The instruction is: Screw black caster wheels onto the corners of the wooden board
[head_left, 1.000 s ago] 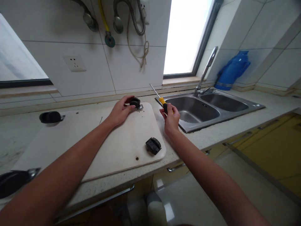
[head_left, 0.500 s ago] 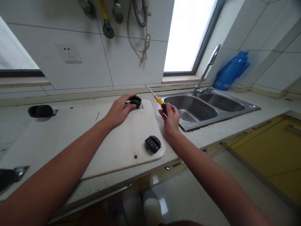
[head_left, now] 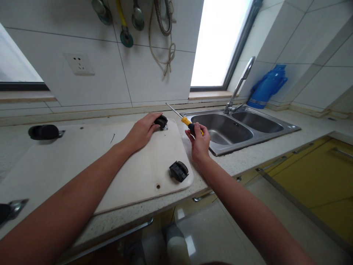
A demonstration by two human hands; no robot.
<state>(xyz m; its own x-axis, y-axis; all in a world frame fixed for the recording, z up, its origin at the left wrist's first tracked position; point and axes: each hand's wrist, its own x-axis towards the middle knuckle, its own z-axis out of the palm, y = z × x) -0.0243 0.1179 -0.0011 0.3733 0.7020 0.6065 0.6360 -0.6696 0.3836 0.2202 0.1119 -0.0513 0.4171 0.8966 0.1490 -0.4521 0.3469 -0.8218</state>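
A pale wooden board (head_left: 132, 173) lies flat on the counter, with black caster wheels at its corners. My left hand (head_left: 143, 132) has its fingers and thumb closed around the caster wheel (head_left: 161, 121) at the far right corner, whose metal plate shows beside the fingers. In my right hand (head_left: 200, 141) is a screwdriver (head_left: 185, 120) with a yellow and black handle, its shaft pointing up and left, the tip apart from the caster. Another caster wheel (head_left: 179, 171) stands at the near right corner, close to a small hole in the board.
A double steel sink (head_left: 231, 147) with a tall faucet (head_left: 242, 81) is set in the counter at right. Behind it leans a blue thermos flask (head_left: 267, 86). More casters (head_left: 44, 131) sit at the board's left end. Pipes and a hose (head_left: 165, 25) hang on the tiled wall.
The camera view has shifted slightly. My left hand stays on the far right caster, and the screwdriver in my right hand has tilted a little lower, its tip nearer the caster.
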